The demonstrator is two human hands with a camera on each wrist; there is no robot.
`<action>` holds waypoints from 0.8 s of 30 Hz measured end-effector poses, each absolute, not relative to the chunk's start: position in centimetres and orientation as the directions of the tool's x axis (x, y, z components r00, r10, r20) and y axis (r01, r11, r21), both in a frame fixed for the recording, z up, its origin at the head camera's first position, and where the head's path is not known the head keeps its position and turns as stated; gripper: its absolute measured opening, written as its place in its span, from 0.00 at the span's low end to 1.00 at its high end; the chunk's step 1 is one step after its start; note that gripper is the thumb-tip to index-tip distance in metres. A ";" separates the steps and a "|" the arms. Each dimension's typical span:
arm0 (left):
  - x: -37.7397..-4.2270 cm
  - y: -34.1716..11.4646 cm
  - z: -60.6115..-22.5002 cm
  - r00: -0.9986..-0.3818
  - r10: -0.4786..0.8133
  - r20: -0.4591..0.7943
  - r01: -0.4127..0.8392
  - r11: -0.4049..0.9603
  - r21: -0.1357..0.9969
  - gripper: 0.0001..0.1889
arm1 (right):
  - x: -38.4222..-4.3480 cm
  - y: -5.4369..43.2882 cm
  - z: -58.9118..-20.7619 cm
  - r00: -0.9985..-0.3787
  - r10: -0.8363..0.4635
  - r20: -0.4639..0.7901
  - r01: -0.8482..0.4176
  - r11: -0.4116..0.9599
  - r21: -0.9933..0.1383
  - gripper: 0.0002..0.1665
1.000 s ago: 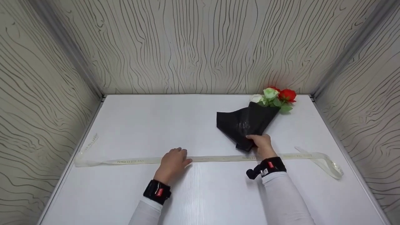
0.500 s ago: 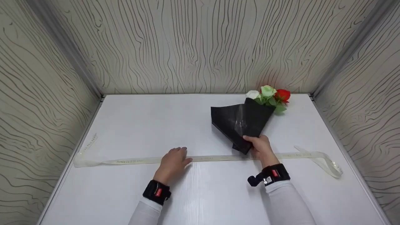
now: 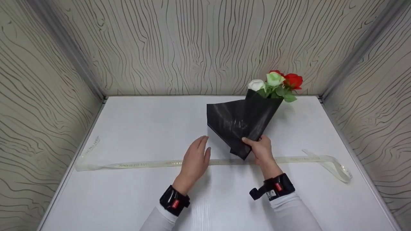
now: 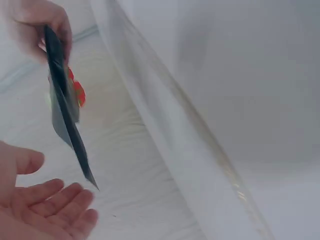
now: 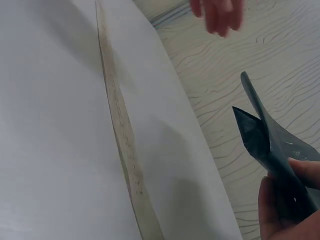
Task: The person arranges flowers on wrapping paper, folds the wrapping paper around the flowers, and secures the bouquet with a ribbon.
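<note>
In the head view my right hand (image 3: 262,150) grips the lower end of a bouquet wrapped in black paper (image 3: 237,123), its thumb across the front. Red, white and pale green roses (image 3: 275,80) stick out of the top, tilted to the right. The wrapper appears raised off the table. My left hand (image 3: 194,160) is off the table, apart from the wrapper, its fingers loosely extended and holding nothing. The left wrist view shows that palm (image 4: 50,210) turned up near the paper's edge. A cream ribbon (image 3: 144,165) with gold lettering lies across the table below both hands.
The white table (image 3: 154,125) backs onto a wall with a wood-grain pattern (image 3: 192,48). Similar walls stand at both sides. The ribbon's right end (image 3: 342,171) curls in a loop, and its left end folds back toward the rear.
The right hand has raised the bouquet and shifted it left. My left hand has come off the ribbon, moving right and forward toward the wrapper. The ribbon stays in place.
</note>
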State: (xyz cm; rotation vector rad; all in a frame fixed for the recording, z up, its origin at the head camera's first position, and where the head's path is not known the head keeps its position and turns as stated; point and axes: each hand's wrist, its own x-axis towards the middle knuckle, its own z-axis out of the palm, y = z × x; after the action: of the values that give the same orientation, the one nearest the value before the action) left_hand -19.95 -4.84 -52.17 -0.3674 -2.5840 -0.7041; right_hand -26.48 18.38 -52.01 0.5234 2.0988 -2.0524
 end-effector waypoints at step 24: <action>-19.1 -2.4 -52.2 -0.896 0.237 0.376 0.410 0.770 0.489 0.28 | -24.7 14.2 -49.9 -0.966 0.054 -0.252 0.251 -0.036 -0.967 0.37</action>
State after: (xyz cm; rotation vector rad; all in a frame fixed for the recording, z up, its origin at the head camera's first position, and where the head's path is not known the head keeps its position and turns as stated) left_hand -19.07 -2.39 -52.21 -0.5008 -2.6725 -0.8368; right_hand -24.69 14.19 -49.88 0.3315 2.0795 -2.1410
